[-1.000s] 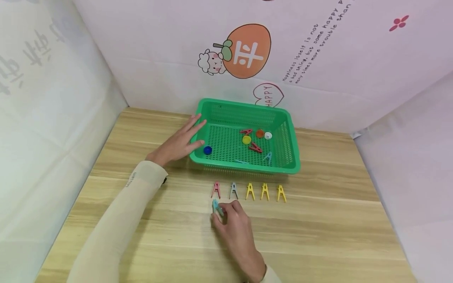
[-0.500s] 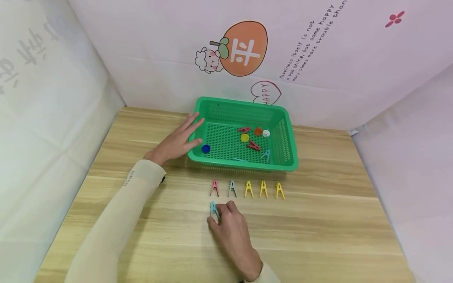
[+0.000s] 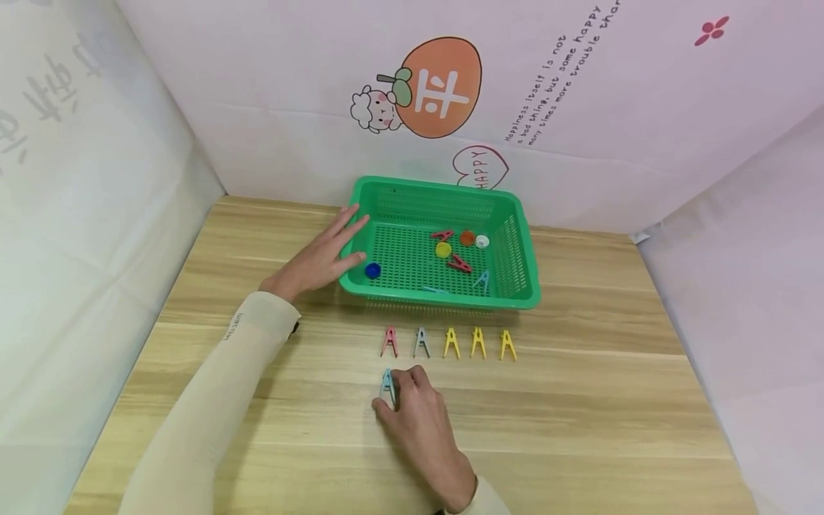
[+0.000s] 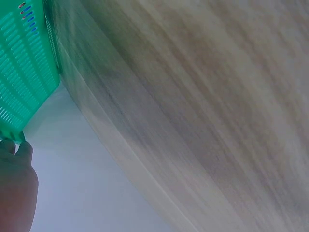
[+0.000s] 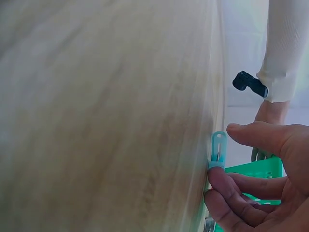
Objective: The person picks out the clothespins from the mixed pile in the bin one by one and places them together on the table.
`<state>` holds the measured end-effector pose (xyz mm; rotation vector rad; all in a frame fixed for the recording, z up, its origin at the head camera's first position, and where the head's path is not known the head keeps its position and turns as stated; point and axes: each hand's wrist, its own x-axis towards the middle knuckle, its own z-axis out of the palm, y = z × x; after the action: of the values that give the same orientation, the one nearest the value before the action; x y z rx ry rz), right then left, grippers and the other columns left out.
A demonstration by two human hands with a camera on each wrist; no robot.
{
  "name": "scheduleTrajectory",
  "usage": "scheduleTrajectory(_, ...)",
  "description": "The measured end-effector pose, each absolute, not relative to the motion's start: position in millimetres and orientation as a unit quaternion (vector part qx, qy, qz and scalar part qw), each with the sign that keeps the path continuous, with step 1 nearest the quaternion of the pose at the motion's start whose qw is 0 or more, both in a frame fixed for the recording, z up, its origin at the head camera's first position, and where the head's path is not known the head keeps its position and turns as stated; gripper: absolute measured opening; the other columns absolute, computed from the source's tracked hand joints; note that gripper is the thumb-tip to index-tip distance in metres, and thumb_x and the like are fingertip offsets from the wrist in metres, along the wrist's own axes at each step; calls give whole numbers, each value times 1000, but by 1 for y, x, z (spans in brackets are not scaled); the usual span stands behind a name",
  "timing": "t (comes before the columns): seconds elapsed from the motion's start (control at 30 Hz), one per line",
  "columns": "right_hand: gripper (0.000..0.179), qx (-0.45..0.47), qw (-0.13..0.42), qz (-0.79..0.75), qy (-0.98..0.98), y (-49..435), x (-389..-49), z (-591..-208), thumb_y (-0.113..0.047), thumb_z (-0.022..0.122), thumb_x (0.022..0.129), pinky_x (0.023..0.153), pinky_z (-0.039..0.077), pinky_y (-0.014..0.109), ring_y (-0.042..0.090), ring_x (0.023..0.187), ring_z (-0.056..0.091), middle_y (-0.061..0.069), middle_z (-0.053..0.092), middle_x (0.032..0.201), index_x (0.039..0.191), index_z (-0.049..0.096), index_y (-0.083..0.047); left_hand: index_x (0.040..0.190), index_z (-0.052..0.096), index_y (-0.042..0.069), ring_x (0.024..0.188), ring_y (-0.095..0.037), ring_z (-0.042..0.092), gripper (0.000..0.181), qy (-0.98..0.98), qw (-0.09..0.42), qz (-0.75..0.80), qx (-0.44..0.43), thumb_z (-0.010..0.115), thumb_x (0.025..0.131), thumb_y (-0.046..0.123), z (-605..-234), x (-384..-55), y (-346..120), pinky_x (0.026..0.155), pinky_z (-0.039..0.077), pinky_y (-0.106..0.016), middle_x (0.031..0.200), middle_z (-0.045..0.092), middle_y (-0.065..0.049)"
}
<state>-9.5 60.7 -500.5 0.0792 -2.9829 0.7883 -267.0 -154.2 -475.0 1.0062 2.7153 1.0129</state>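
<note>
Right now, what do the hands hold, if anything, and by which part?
Whether the right hand grips the light blue clothespin cannot be told: thumb and fingers are at its legs. The left hand rests on the basket's rim.

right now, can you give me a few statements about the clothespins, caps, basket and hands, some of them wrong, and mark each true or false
1. The left hand touches the rim of the green basket. True.
2. The pink clothespin ends the row on the left. True.
3. The right hand reaches into the green basket. False: it is at the light blue clothespin in front of the row.
4. The row holds only one yellow clothespin. False: it holds three yellow clothespins.
5. The dark blue bottle cap lies outside the green basket. False: it lies inside.
</note>
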Motion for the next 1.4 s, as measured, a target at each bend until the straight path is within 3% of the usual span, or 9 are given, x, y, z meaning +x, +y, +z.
scheduleTrajectory(0.27, 43, 21, 18, 279, -960, 65, -9, -499, -22, 91, 86, 65, 51, 23, 6, 75, 53, 2, 62, 99, 121, 78, -1, 177, 16, 16, 172, -28, -9, 77, 885, 39, 329, 327, 52, 115, 42, -475, -268, -154, 137, 13, -64, 186, -4, -6)
scheduleTrajectory(0.47, 38, 3, 29, 358, -933, 81, -11, -499, -24, 91, 88, 79, 61, 27, 10, 87, 66, -1, 67, 99, 119, 78, -6, 177, 17, 16, 172, -27, -9, 76, 885, 39, 331, 327, 53, 114, 41, -475, -267, -154, 137, 12, -64, 186, -4, -6)
scheduleTrajectory(0.63, 36, 24, 67, 397, -915, 102, -20, -499, -23, 92, 89, 91, 65, 36, 17, 97, 74, 1, 73, 102, 118, 79, -6, 177, 15, 15, 172, -29, -8, 77, 884, 37, 333, 326, 53, 115, 40, -475, -266, -155, 136, 12, -65, 186, -4, -8)
scheduleTrajectory(0.9, 33, 61, 151, 379, -911, 139, -48, -468, -16, 93, 88, 87, 66, 49, 25, 96, 76, 9, 76, 101, 115, 80, -1, 177, 16, 17, 172, -30, -8, 76, 883, 36, 335, 328, 54, 114, 39, -477, -267, -153, 136, 12, -65, 186, -4, -6)
scheduleTrajectory(1.17, 34, 119, 202, 327, -915, 174, -85, -428, -15, 93, 88, 86, 65, 53, 29, 97, 76, 12, 74, 103, 115, 80, 0, 177, 15, 15, 172, -30, -10, 77, 882, 34, 332, 334, 54, 115, 39, -479, -268, -154, 136, 12, -65, 186, -5, -7)
scheduleTrajectory(1.27, 32, 140, 203, 320, -915, 186, -98, -420, -15, 92, 89, 84, 65, 50, 28, 96, 75, 11, 74, 101, 115, 80, -1, 177, 14, 15, 172, -30, -10, 78, 882, 38, 328, 337, 53, 115, 41, -478, -268, -155, 136, 14, -65, 186, -5, -9)
scheduleTrajectory(1.4, 29, 145, 177, 324, -918, 200, -115, -408, -15, 90, 92, 84, 60, 28, 27, 96, 74, 10, 73, 101, 116, 80, -1, 177, 15, 16, 172, -30, -9, 77, 883, 37, 327, 335, 53, 115, 43, -476, -268, -156, 136, 16, -65, 186, -3, -9)
